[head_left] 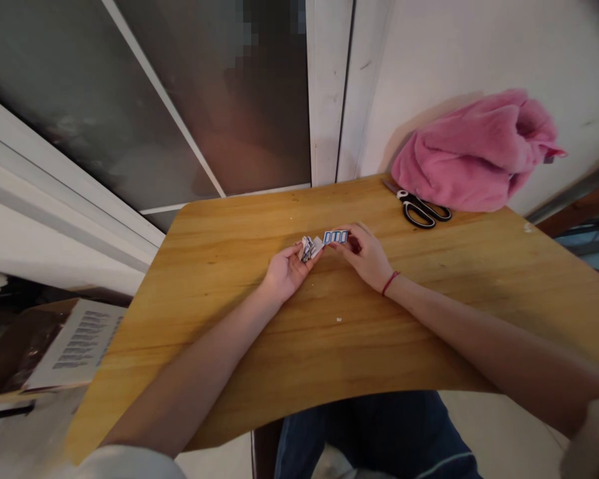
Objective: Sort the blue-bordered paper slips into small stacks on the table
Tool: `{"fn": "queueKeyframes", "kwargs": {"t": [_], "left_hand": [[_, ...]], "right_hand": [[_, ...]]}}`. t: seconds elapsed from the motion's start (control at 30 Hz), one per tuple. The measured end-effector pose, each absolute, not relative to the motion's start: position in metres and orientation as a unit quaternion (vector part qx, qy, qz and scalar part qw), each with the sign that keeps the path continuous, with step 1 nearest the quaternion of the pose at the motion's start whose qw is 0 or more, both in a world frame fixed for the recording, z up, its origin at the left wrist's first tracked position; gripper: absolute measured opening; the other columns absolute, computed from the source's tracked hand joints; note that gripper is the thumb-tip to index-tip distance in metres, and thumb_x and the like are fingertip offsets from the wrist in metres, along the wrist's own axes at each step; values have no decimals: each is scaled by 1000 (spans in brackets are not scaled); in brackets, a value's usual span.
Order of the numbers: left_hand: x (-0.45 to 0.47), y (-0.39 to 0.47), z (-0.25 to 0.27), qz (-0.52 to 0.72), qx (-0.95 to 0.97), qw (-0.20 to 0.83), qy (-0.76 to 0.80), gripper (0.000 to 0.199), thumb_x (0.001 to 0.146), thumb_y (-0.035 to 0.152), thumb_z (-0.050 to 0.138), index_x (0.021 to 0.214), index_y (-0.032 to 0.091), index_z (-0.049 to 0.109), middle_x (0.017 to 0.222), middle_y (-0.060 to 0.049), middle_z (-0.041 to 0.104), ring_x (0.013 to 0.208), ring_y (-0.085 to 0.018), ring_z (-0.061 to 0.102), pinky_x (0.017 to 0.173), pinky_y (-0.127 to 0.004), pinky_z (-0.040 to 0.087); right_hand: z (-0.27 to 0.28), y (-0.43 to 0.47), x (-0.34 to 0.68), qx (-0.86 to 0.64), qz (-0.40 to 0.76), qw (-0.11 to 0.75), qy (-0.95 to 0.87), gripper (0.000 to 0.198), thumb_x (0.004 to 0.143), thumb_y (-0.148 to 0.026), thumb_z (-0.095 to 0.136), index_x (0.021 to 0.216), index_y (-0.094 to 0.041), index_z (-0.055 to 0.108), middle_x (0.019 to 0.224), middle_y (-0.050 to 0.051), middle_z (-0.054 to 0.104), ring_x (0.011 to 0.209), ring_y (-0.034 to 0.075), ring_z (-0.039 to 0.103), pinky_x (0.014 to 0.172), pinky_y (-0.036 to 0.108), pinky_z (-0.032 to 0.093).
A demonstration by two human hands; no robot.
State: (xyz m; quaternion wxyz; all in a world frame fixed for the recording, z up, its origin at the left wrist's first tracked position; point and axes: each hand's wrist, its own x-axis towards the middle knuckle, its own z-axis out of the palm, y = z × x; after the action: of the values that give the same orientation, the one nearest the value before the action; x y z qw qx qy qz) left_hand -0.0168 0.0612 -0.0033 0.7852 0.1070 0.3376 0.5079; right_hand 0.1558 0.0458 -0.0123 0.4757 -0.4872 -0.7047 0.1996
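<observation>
My left hand (285, 271) is closed around a small bunch of folded paper pieces (307, 249), white with blue marks. Between the thumb and fingers of my right hand (367, 256) is a small white card (335, 237) with blue outlined boxes on it. The card's left end lies close beside the bunch; whether the two are joined I cannot tell. Both hands are just above the middle of the wooden table (299, 359). A red band circles my right wrist.
Black-handled scissors (419, 207) lie at the table's back right, beside a pink plush cloth (472, 156) against the wall. A tiny white scrap (339, 319) is on the table nearer me. An open cardboard box (80, 346) stands left of the table.
</observation>
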Motion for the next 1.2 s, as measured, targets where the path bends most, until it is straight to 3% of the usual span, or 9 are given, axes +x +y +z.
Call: {"fn": "queueKeyframes", "kwargs": {"t": [0.17,0.53,0.8,0.97,1.2], "left_hand": [[-17,60,-4,514,115,783,332,19,84,2,43,85,10,60,80,-9,69,78,-17,68,88,-33,54],[-13,55,-7,459,183,803,334,18,86,4,45,79,10,60,83,-7,67,73,-13,63,82,-32,54],[-12,53,-6,444,212,806,329,17,82,1,46,76,12,57,75,-4,63,65,-12,60,59,-23,46],[-11,49,-6,423,252,812,314,17,78,-1,51,84,13,58,79,-3,63,69,-12,60,59,-22,43],[-12,50,-6,417,250,821,301,14,81,3,51,85,13,60,79,-3,63,70,-11,59,62,-21,44]], "right_hand": [[-12,47,156,-495,197,474,-701,25,85,-43,58,98,-21,60,88,5,55,64,15,47,58,30,44],[-22,51,158,-444,181,362,-799,29,86,-41,59,106,-21,58,96,7,56,82,20,56,74,35,50],[-18,47,155,-441,210,311,-816,42,84,-44,62,117,-20,52,108,9,53,84,19,58,75,35,53],[-18,46,155,-431,213,312,-820,44,81,-41,66,118,-22,52,111,8,53,98,22,58,82,38,52],[-21,49,156,-418,193,329,-825,34,80,-39,66,107,-19,60,99,7,52,88,20,57,81,36,51]]}}
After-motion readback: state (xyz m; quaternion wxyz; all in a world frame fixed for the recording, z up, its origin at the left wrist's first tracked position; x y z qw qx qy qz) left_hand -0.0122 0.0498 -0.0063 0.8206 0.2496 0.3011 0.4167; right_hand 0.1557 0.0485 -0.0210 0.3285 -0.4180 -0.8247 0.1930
